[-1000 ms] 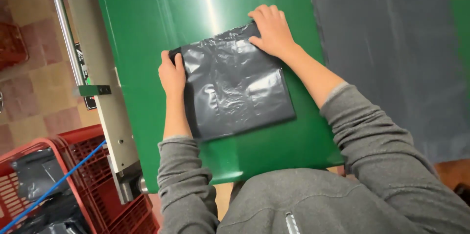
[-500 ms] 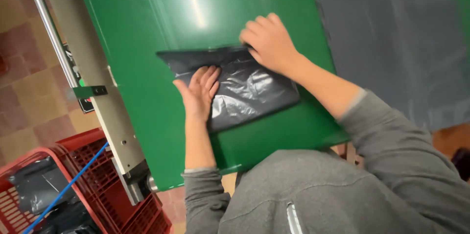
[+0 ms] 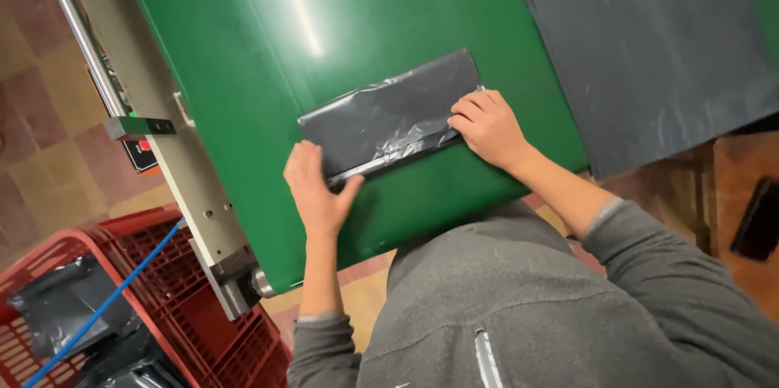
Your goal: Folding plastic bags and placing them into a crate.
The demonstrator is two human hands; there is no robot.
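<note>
A dark grey plastic bag (image 3: 389,116), folded into a narrow rectangle, lies flat on the green belt (image 3: 268,55). My left hand (image 3: 315,191) rests at the bag's near left corner, fingers spread and thumb along the folded edge. My right hand (image 3: 485,127) presses on the bag's near right corner with fingers curled over the fold. Both hands lie on the bag rather than lifting it.
A large dark grey plastic sheet (image 3: 649,47) lies on the belt to the right. The belt's grey metal frame (image 3: 162,144) and steel rail (image 3: 73,31) run along its left side. A red plastic crate (image 3: 105,315) holding dark bags and a blue cord stands on the tiled floor.
The bag has been folded over from a squarish shape into a narrow strip. My left hand slid from the bag's top to its near left edge, and my right hand moved to the right corner.
</note>
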